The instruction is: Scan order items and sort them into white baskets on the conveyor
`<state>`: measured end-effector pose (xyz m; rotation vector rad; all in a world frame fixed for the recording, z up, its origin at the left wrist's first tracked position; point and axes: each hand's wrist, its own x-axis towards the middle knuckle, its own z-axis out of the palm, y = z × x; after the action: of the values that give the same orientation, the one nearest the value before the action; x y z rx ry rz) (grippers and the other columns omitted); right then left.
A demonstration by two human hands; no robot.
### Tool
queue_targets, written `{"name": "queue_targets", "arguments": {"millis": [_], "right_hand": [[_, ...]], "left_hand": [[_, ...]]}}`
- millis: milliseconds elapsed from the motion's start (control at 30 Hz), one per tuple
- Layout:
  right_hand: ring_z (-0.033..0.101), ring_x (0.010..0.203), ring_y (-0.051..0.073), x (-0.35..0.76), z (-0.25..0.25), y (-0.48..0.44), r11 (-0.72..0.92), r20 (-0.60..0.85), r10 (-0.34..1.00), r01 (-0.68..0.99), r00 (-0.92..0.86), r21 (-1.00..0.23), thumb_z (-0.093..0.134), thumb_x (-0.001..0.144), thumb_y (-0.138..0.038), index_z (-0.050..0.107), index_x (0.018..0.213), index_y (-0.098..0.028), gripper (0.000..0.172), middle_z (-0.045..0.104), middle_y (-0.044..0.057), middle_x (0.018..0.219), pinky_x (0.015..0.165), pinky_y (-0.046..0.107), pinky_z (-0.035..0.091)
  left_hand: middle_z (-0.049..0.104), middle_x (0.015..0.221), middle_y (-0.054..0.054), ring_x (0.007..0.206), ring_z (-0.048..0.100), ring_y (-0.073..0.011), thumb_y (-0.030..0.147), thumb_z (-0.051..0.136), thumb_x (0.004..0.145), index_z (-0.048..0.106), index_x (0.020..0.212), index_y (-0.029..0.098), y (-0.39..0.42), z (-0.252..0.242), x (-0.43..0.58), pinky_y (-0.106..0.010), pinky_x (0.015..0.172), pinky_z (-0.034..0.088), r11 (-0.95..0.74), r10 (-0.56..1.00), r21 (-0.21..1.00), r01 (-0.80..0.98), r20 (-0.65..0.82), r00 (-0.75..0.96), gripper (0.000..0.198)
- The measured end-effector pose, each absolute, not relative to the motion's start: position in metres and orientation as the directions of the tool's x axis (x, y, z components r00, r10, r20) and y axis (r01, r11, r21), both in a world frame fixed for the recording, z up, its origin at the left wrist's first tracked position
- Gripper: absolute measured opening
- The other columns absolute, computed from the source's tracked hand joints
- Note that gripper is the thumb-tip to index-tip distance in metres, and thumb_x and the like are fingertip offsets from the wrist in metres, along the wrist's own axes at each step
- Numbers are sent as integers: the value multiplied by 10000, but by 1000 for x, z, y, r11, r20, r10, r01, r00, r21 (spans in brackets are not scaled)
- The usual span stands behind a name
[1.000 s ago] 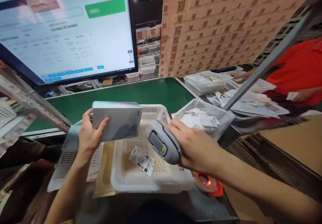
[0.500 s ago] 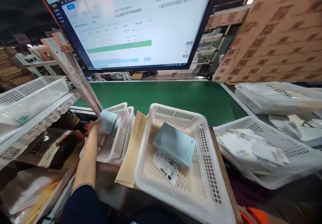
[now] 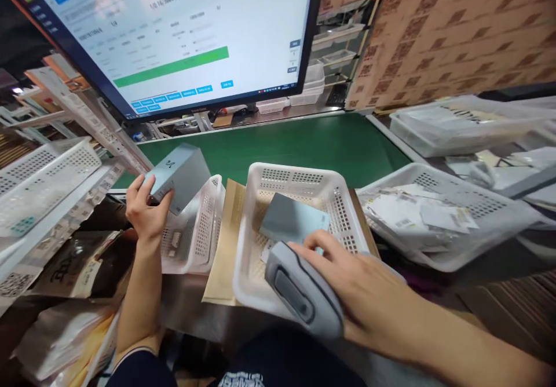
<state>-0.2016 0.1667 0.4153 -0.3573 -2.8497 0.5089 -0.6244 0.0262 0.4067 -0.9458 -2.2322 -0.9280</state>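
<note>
My left hand (image 3: 148,206) is closed around the near end of a light blue box (image 3: 180,175), held tilted above the left white basket (image 3: 204,225). In my right hand (image 3: 343,265) is a grey handheld barcode scanner (image 3: 304,291), over the near part of the middle white basket (image 3: 249,248). Another blue-grey box (image 3: 293,219) lies inside that middle basket, partly covered by my right hand and the scanner. A sliver of a paper label shows beside it. Between the two baskets stands a brown cardboard sheet (image 3: 226,242).
A monitor (image 3: 182,33) hangs above the green conveyor belt (image 3: 278,138). To the right, a white basket (image 3: 434,248) holds papers and packets. A shelf with a white perforated basket (image 3: 56,184) stands at the left, and a cardboard wall (image 3: 452,39) rises at the back right.
My left hand has lifted the light blue box out of the left basket. My right hand has come into view with the scanner. The monitor view has shifted left, and its text has changed.
</note>
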Motion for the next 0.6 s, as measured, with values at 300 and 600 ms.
{"name": "queue_targets", "arguments": {"millis": [300,600], "right_hand": [[701,793,273,-226,460,146,961,-4,166,163,-986,-226,782,795,-252,652,1229,-152,464,656,121,1141,553,371,416],[672,761,205,-72,417,169,694,148,606,428,-782,-579,610,857,-109,607,1120,-289,318,641,54,1054,610,337,496]], "left_hand": [[685,1489,-77,1337,677,-319,460,853,904,739,1378,289,41,441,-496,-383,827,673,136,570,321,937,748,-339,517],[763,987,-81,840,734,-280,705,630,919,688,1262,213,98,420,-482,-355,642,603,325,935,546,772,-307,-177,603]]}}
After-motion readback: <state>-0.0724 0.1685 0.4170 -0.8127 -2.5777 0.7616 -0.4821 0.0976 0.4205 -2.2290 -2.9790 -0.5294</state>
